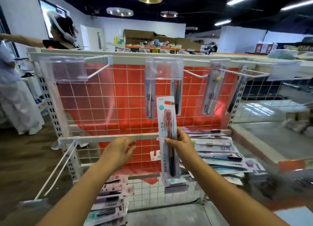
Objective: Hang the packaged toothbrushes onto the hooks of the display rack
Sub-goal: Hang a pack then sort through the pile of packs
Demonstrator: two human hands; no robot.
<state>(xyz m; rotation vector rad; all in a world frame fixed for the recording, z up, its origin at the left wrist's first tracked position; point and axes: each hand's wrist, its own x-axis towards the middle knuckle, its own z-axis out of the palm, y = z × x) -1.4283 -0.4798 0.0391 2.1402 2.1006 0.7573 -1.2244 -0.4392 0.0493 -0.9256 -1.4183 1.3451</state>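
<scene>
My right hand (182,143) grips a packaged toothbrush (166,120) upright by its middle, hang hole at the top, in front of the white wire display rack (101,98). My left hand (118,151) hovers to its left near the rack's middle crossbar, fingers loosely curled and holding nothing. Packaged toothbrushes hang on the centre hook (149,98) and on the hooks at the right (210,93). The top left hook (96,71) carries none. A pile of packaged toothbrushes (218,151) lies on the ledge at the right; another pile (110,200) lies low at the left.
Clear plastic label holders (62,70) front the hooks. A long bare hook (57,168) juts out at lower left. A person (59,34) stands behind the rack at the left, and another in white trousers (15,98) at the far left. Shelves and boxes fill the background.
</scene>
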